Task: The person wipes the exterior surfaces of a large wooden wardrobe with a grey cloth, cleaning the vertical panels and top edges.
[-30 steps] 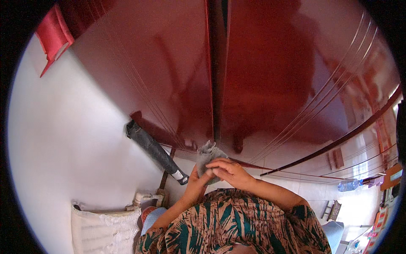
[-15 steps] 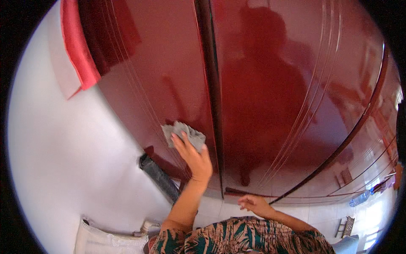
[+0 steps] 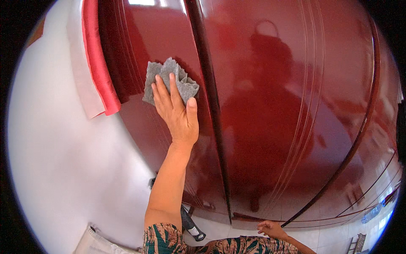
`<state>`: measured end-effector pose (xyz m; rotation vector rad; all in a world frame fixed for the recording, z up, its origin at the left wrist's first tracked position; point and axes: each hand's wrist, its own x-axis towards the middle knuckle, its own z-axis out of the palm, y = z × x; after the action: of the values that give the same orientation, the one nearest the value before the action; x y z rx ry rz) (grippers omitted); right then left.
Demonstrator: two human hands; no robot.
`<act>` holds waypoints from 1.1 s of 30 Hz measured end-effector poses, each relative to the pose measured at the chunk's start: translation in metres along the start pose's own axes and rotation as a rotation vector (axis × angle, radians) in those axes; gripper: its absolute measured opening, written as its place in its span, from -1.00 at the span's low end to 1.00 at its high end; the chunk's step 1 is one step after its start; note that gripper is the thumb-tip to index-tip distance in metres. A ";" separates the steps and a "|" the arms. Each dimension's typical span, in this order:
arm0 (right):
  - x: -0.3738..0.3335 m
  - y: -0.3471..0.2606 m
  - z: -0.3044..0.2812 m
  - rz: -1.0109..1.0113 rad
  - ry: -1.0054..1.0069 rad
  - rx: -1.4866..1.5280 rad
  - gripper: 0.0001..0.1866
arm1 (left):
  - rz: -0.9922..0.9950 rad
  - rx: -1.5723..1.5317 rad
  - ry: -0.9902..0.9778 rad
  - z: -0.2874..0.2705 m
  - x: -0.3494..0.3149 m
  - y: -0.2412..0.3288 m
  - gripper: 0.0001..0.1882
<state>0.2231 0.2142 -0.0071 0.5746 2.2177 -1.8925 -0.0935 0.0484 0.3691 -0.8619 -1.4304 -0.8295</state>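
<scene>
My left hand (image 3: 176, 114) presses a crumpled grey cleaning cloth (image 3: 168, 70) against the glossy dark red cabinet (image 3: 258, 139). The cloth lies on the left door panel, under my spread fingers, left of the dark vertical gap between the panels. My left arm is stretched upward along the cabinet front. Low down, near the cabinet's bottom edge, my right hand (image 3: 272, 229) hangs with loosely bent fingers. Nothing shows in it, and it stands apart from the cloth.
Red fabric (image 3: 99, 63) hangs along the cabinet's left side, beside a white wall (image 3: 50, 139). A black tube-like object (image 3: 191, 225) leans below my left forearm. A pale cover (image 3: 99, 242) is at lower left. A blue plastic bottle (image 3: 372, 214) stands at far right.
My left hand has slid the cloth upward along the left panel, and the arm is straighter. The view has shifted somewhat; my right hand stays low with bent fingers.
</scene>
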 end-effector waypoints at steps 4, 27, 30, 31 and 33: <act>0.006 -0.022 0.005 0.041 -0.038 -0.015 -0.61 | 0.033 0.095 -0.014 0.001 -0.026 -0.002 -0.36; 0.063 -0.063 0.051 -0.056 0.018 -0.046 -0.65 | -0.074 0.152 0.055 -0.043 -0.025 -0.153 -0.33; 0.063 -0.072 0.051 -0.040 0.051 0.028 -0.66 | -0.225 0.139 0.082 -0.046 -0.048 -0.176 -0.32; 0.063 -0.076 0.048 -0.053 0.045 0.009 -0.67 | -0.303 0.167 0.091 -0.045 -0.060 -0.173 -0.31; 0.062 -0.088 0.042 -0.078 0.053 -0.026 -0.69 | -0.456 0.190 0.074 -0.038 -0.079 -0.156 -0.30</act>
<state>0.1268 0.1738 0.0420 0.5480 2.3263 -1.9033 -0.2128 -0.0607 0.2920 -0.3582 -1.6359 -1.0311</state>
